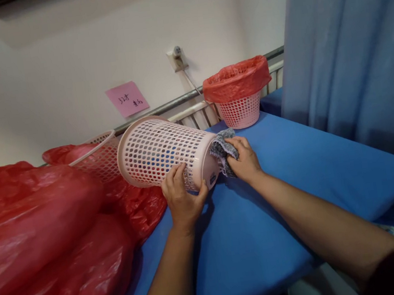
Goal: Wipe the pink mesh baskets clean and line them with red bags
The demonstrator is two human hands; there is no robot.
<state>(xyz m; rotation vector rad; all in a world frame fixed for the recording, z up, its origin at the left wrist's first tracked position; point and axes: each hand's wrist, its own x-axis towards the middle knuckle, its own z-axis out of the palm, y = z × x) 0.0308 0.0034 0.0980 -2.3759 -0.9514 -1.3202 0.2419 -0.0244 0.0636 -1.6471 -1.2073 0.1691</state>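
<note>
A pale pink perforated plastic basket [156,145] lies tilted on its side on the blue padded surface [259,236], its rim toward the left and its base toward the right. My left hand [183,193] grips its lower wall near the base, fingers on the holes and thumb by the bottom edge. In my right hand [244,159] is a bunched grey cloth [223,151], pressed against the basket's base. A small dark label shows on the base. The inside of the basket is visible only through its holes.
Red plastic bags [49,234] are heaped at the left, partly around another pink basket [101,153]. A smaller pink basket [241,110] with a red liner stands at the back right. Behind are a metal rail [172,101], a wall with a pink note [127,99], and a blue curtain [344,50].
</note>
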